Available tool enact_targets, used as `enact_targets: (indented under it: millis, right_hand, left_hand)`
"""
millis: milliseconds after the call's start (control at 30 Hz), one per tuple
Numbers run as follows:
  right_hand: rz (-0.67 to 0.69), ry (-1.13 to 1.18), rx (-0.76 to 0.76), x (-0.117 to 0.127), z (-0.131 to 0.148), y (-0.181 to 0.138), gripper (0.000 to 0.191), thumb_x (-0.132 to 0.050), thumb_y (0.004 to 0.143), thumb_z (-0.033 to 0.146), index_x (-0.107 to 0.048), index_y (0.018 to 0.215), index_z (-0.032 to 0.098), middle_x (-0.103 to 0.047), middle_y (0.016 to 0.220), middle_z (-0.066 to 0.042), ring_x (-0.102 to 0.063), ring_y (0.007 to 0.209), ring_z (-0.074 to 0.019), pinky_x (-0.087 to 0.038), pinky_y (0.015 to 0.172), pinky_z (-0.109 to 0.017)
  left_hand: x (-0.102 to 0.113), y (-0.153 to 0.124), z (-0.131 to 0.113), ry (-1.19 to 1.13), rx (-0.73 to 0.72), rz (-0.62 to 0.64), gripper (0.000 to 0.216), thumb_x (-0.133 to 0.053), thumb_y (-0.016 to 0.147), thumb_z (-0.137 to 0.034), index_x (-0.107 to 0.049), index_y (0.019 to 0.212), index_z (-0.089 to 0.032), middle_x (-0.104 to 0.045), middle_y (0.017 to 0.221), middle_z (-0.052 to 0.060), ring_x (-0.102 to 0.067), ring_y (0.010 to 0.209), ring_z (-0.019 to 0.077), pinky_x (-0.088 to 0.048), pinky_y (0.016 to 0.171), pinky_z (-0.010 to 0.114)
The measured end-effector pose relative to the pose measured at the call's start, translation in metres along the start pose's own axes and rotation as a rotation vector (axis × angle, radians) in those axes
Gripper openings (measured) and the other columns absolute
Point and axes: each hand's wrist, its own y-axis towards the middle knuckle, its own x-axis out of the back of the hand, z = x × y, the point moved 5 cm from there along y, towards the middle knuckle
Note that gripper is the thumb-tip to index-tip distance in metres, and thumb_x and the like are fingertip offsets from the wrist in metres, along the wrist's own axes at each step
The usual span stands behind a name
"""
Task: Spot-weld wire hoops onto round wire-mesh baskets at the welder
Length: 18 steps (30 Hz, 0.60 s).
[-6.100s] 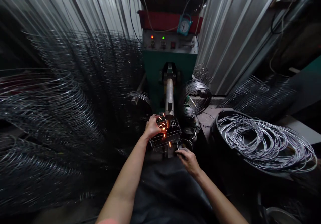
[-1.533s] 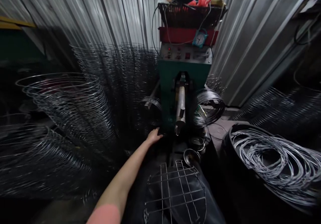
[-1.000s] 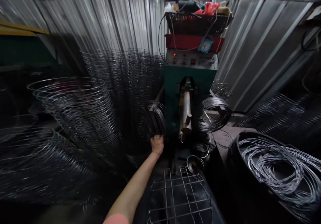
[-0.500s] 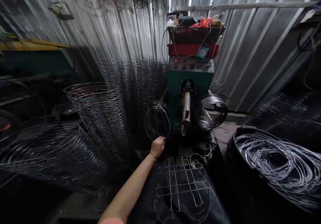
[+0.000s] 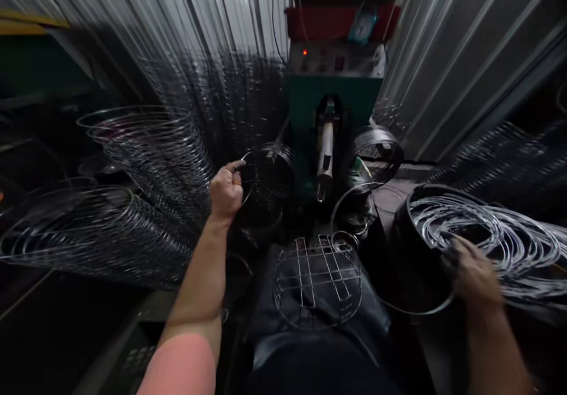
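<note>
Head view. The left hand (image 5: 226,189), left of the green machine (image 5: 334,91), is closed on a thin wire ring (image 5: 254,189). The right hand (image 5: 477,271), blurred, lies at the near left rim of a black tub (image 5: 400,221); the arc of a larger ring (image 5: 416,312) reaches it, but whether the fingers are clamped on this wire cannot be told. Within the tub, loose wire rings (image 5: 514,235) overhang the right edge. A round wire grid (image 5: 317,277) rests on the dark lap cover (image 5: 374,318), at its far edge, below the machine's metal arm (image 5: 326,153).
</note>
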Motion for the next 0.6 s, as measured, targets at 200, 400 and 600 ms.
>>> enact_targets:
  millis: [200, 400, 600]
  right_hand:
    - [0.595, 0.156, -0.211, -0.16, -0.046, -0.013, 0.054, -0.066, 0.059, 0.058, -0.067, 0.093, 0.016, -0.047, 0.053, 0.004, -0.036, 0.04, -0.0076, -0.027, 0.038, -0.019]
    - [0.748, -0.006, -0.076, -0.204, -0.083, -0.012, 0.043, -0.061, 0.066, 0.057, -0.071, 0.082, 0.018, -0.069, 0.088, -0.006, -0.063, 0.083, -0.0222, -0.05, 0.069, -0.029]
    - [0.534, 0.153, -0.252, -0.188, -0.126, -0.042, 0.052, -0.06, 0.07, 0.057, -0.068, 0.105, 0.019, -0.069, 0.096, -0.007, -0.063, 0.091, -0.0262, -0.053, 0.073, -0.035]
  left_hand:
    - [-0.025, -0.08, 0.062, 0.008, 0.452, 0.647, 0.035, -0.046, 0.073, -0.018, -0.067, 0.101, -0.014, -0.069, 0.092, 0.006, -0.061, 0.087, 0.021, -0.046, 0.079, 0.03]
    - [-0.053, -0.223, 0.073, -0.383, 1.02, 0.935, 0.044, -0.048, 0.083, -0.032, -0.054, 0.121, -0.011, -0.066, 0.091, 0.006, -0.051, 0.05, 0.0083, -0.037, 0.047, 0.02]
    - [-0.072, -0.287, 0.046, -0.602, 1.129, 0.892, 0.06, -0.049, 0.085, -0.035, -0.035, 0.14, -0.016, -0.063, 0.081, 0.002, -0.049, 0.045, 0.0057, -0.031, 0.044, 0.018]
